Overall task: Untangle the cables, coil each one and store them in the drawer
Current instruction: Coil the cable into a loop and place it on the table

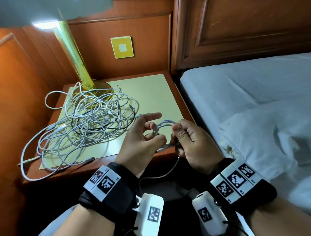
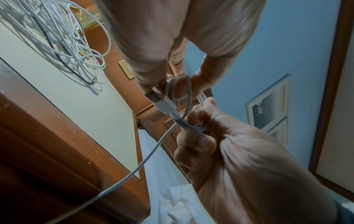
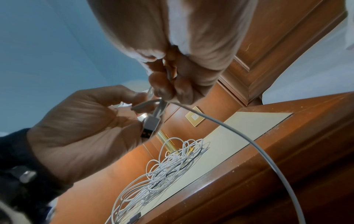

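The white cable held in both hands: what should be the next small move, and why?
Probably wind one more loop onto the small coil. The right hand pinches the loops, the left hand steadies them near the USB plug, yet a loose tail hangs below the hands. The tangled pile on the nightstand can wait.

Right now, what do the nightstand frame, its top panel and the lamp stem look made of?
Nightstand frame: reddish-brown wood or veneer, semi-gloss, grain visible. Top panel: pale cream insert, smooth and matte, possibly laminate. Lamp stem: gold-coloured, shiny highlights, probably polished brass or plated metal.
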